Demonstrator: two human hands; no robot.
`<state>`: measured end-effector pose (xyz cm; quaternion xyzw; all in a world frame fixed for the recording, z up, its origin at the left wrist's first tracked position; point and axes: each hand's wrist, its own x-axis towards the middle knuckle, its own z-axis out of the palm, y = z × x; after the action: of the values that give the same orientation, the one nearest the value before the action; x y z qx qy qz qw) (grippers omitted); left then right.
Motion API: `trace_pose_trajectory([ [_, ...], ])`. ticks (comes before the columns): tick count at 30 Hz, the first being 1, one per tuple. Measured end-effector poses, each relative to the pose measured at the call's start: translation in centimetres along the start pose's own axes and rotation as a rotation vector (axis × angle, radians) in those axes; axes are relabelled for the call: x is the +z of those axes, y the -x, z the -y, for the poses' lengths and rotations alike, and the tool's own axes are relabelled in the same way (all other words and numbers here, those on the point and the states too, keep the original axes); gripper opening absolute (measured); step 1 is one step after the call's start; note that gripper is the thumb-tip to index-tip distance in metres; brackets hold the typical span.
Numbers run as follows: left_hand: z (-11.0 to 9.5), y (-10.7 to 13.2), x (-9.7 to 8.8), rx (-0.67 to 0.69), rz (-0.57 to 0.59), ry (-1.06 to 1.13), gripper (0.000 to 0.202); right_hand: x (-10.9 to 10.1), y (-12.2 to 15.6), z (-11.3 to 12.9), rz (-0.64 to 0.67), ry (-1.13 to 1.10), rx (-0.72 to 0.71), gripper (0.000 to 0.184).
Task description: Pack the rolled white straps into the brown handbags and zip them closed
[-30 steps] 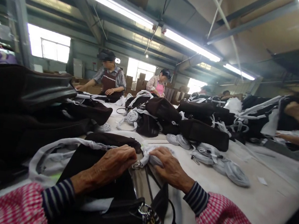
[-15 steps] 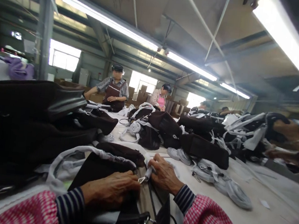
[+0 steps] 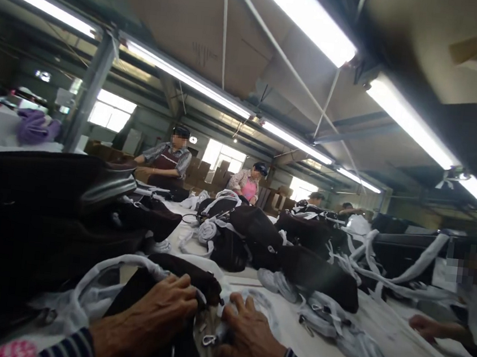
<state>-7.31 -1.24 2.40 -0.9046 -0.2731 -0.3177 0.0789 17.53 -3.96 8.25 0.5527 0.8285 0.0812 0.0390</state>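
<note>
A dark handbag (image 3: 128,289) lies open in front of me, its beige zipped top towards me. A looped handle (image 3: 93,280) in white wrapping stands up at its left. My left hand (image 3: 151,317) is closed over the bag's upper edge, by the handle's end; its fingertips are partly hidden. On the other side of the opening, my right hand (image 3: 250,333) curls its fingers round a pale wrapped strap piece, mostly hidden under them. A small metal clip (image 3: 208,340) hangs between both hands.
Dark bags (image 3: 37,225) are piled at my left, and more bags (image 3: 318,272) lie ahead. Coiled wrapped straps (image 3: 375,340) rest on the white table (image 3: 400,343) at right. A co-worker's hand (image 3: 427,328) is at far right; two people (image 3: 167,162) stand beyond the table.
My view has tilted, and both hands sit lower in it. The left hand has moved left, away from the clip, to the handle's end. The co-worker at right has leaned lower.
</note>
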Motion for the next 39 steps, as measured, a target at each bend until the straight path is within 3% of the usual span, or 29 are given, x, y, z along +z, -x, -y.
trace_pose_trajectory([
  [4,1.2,3.1,-1.9,-0.119,-0.03,-0.046,0.017,0.9,1.2,-0.8,-0.139,-0.058,-0.028,0.045],
  [8,2.4,5.6,-0.9,-0.243,-0.071,0.055,0.014,0.5,3.4,-1.8,-0.307,-0.143,-0.005,0.029],
  [10,2.4,5.9,-0.4,-0.275,-0.071,0.073,0.011,0.2,4.1,-1.9,-0.242,-0.206,0.043,0.012],
  [11,2.4,5.8,-0.3,-0.283,-0.075,0.071,0.01,0.2,4.3,-1.8,-0.182,-0.263,0.065,0.013],
  [16,2.0,5.3,-0.6,-0.3,-0.064,0.076,0.009,0.5,2.6,-0.3,0.044,-0.639,0.094,0.047],
  [19,2.0,5.4,-0.9,-0.305,-0.05,0.088,0.007,0.0,1.7,0.3,0.073,-0.504,0.07,0.044],
  [22,1.9,5.4,-1.0,-0.312,-0.054,0.098,0.006,-0.9,1.8,-0.6,-0.079,-0.302,0.042,0.032],
  [26,1.7,5.4,-1.2,-0.301,-0.074,0.115,0.006,-0.8,2.0,-3.3,-0.243,-0.205,0.078,0.026],
  [33,1.8,5.4,-1.1,-0.295,-0.086,0.087,0.009,1.6,0.3,-5.1,-0.175,-0.109,0.118,0.055],
  [36,2.1,5.5,-0.9,-0.285,-0.083,0.074,0.011,0.9,-0.3,-5.2,-0.2,-0.053,0.104,0.046],
  [39,2.1,5.5,-0.8,-0.297,-0.083,0.085,0.012,-1.2,-0.8,-4.7,-0.245,-0.012,0.107,0.04],
])
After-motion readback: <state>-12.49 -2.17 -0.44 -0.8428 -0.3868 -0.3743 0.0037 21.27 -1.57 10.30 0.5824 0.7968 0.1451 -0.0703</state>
